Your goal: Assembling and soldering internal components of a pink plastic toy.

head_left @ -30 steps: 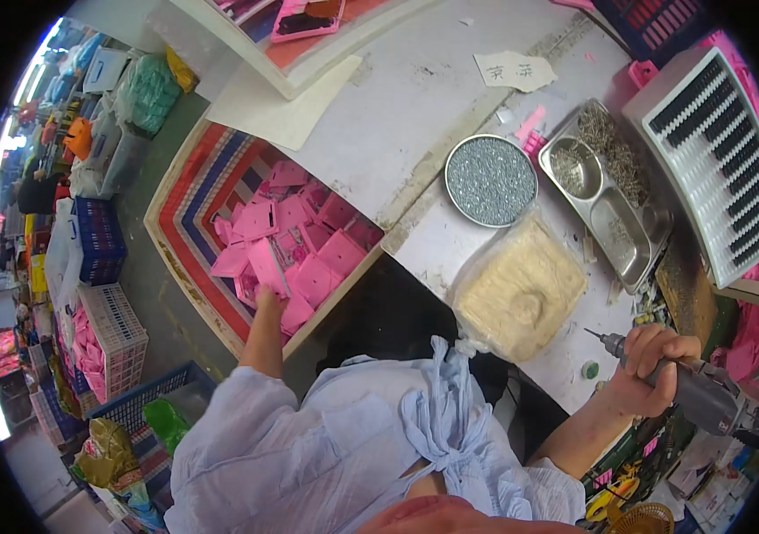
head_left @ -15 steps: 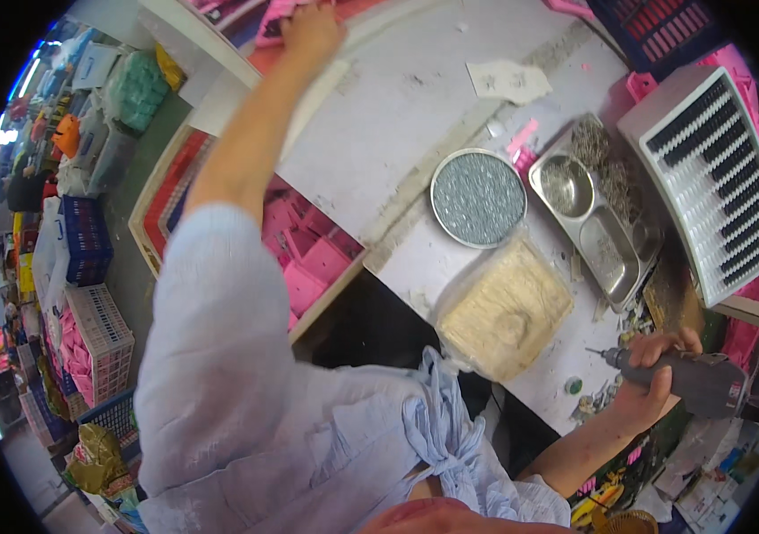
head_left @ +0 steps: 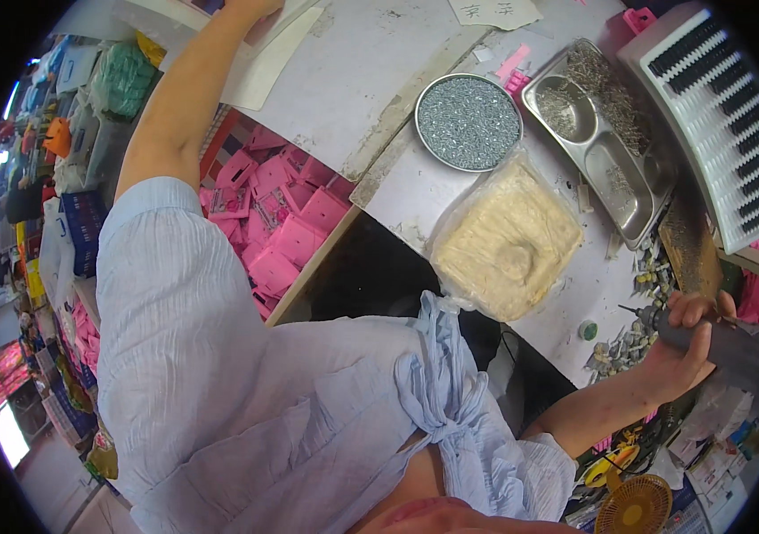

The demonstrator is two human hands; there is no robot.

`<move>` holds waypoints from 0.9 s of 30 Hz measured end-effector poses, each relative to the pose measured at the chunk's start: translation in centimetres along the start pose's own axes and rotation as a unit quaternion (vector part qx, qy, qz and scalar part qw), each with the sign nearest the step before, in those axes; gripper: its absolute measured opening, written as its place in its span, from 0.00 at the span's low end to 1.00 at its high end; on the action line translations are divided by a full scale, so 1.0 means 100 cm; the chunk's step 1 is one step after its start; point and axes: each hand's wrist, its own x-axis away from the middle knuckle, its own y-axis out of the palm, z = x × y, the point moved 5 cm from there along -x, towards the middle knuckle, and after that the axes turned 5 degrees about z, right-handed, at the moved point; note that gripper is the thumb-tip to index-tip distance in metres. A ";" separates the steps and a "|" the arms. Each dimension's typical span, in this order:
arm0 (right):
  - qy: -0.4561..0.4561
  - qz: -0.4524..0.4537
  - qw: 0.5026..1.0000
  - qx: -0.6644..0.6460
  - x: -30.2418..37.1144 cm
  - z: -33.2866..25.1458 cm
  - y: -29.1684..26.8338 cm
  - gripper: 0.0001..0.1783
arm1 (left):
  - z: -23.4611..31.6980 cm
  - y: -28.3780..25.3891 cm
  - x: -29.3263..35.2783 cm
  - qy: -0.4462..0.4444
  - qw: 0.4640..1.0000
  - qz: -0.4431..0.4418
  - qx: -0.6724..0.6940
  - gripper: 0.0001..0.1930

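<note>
My right hand [head_left: 680, 356] is wrapped around a dark electric screwdriver [head_left: 749, 358], held sideways beyond the table's right edge with its thin bit pointing left. My left arm stretches far forward, and only part of my left hand [head_left: 258, 5] shows at the upper edge; its fingers are cut off, so what they touch is hidden. Nearest that arm, pink plastic parts [head_left: 277, 258] fill a wooden-edged bin. A round tin of small silvery screws [head_left: 468, 123] stands on the table, behind a yellowish block wrapped in clear plastic [head_left: 508, 240].
Right of the tin lies a steel compartment tray [head_left: 621, 209] with small metal pieces. Beyond it stands a white rack [head_left: 725, 133] with black rows. A green cap [head_left: 588, 330] and scattered small parts lie at the right. A yellow fan [head_left: 633, 505] is low at right.
My view has shifted, and things on the table appear higher. My left hand, earlier visible at a pink item at the far side, is now mostly out of the picture. The right still grips the screwdriver.
</note>
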 end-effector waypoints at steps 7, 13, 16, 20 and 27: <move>-0.210 0.202 0.924 0.249 0.018 -0.037 0.003 0.29 | 0.019 -0.088 0.044 0.069 0.996 -0.050 -0.013 0.11; -0.047 0.141 0.989 0.015 0.074 0.016 0.014 0.22 | 0.044 -0.196 0.151 0.362 0.877 0.021 0.314 0.12; 0.363 -0.144 0.894 -0.217 0.090 0.100 0.090 0.40 | 0.116 -0.253 0.239 0.546 0.770 0.156 0.291 0.17; 0.490 0.008 0.749 -0.446 0.078 0.096 0.150 0.46 | 0.169 -0.244 0.295 0.674 0.678 0.130 0.262 0.13; 0.374 -0.072 0.904 -0.193 0.098 0.106 0.088 0.29 | 0.222 -0.193 0.307 0.694 0.620 0.194 0.311 0.10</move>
